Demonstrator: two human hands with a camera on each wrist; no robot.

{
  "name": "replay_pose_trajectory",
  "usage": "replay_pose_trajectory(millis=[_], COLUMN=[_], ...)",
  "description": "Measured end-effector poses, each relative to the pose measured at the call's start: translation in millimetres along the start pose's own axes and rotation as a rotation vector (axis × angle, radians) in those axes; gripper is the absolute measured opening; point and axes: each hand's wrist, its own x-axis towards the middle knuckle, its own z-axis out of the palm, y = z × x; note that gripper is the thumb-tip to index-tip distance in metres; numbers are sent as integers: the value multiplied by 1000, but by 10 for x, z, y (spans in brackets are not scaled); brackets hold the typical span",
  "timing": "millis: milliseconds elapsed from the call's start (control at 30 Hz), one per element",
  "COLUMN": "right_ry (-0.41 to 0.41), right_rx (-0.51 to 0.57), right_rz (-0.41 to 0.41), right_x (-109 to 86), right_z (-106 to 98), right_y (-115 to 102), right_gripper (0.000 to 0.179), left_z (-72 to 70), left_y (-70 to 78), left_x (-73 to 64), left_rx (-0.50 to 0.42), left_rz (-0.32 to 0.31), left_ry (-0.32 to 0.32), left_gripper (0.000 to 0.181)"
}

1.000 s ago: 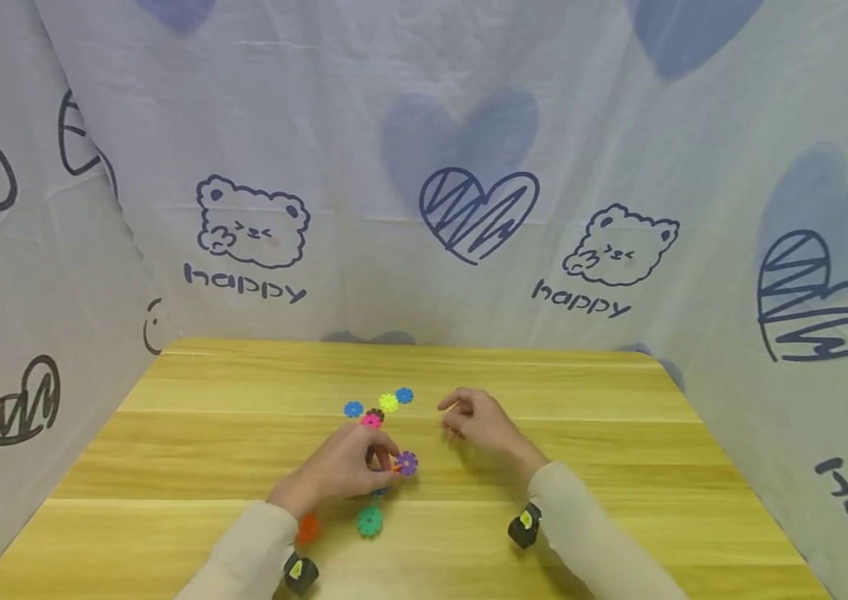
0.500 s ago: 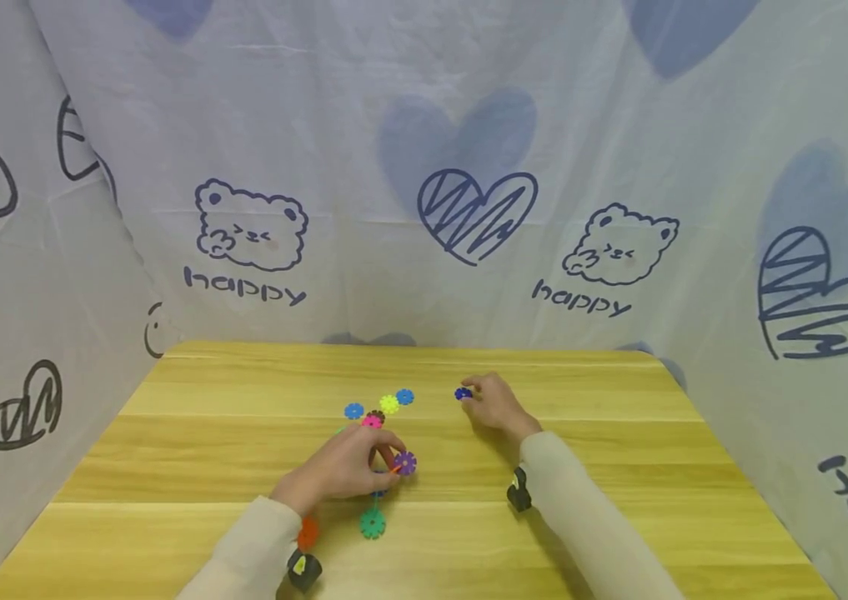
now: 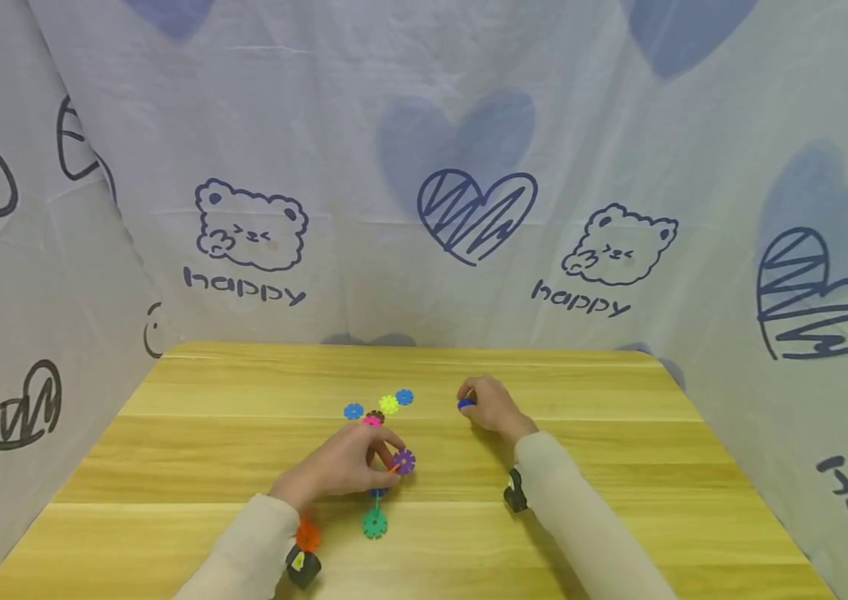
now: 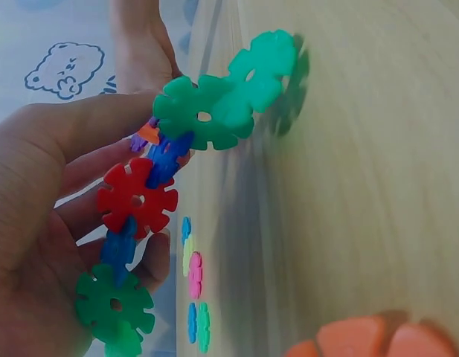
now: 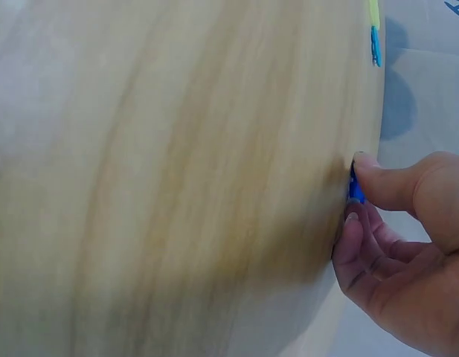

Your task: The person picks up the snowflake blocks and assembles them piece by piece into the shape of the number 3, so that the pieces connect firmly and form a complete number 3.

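My left hand [image 3: 344,463] holds a chain of joined plastic snowflake discs over the table. In the left wrist view the chain runs from a green disc [image 4: 116,303] in the palm, past a red disc [image 4: 137,198] and blue ones, to teal discs [image 4: 204,113] at the far end. A purple disc [image 3: 403,462] sticks out beyond my left fingertips, joined to an orange piece. Farther right, my right hand [image 3: 497,408] pinches a dark blue snowflake disc [image 5: 355,186] between thumb and fingers, close to the tabletop. The palm and fingers hide part of the chain.
Loose discs lie beyond my left hand: a light blue one [image 3: 353,411], a pink one [image 3: 372,422], a yellow one [image 3: 389,404] and another blue one [image 3: 404,397]. An orange disc [image 3: 308,534] lies by my left wrist. A printed cloth [image 3: 363,250] hangs behind the wooden table [image 3: 619,467].
My right hand moved right and away from me, took the dark blue disc and then turned it. The left hand stays almost in place with the chain.
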Motion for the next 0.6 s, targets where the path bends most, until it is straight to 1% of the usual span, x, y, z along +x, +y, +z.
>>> replay_pose_trajectory(millis=[100,267,367,600], right_ry=[-12,-17,-10,26], right_rx=[20,20,27,61], right_rz=[9,-8,-13,-6], right_x=[-14,-40,-61,-118], right_z=[-13,-32,-32,-26], right_y=[-2,13,28,48], right_gripper=[16,15,15,12], left_z=[1,-1,-9,-22], left_y=[-8,-9,-8,-9], left_x=[-3,1,8,5], left_rx=[-4,-23,-39,-41], left_rz=[-16,-29,-31,-35], left_ry=[-8,-17,-27,-47], left_gripper=[39,42,43,44])
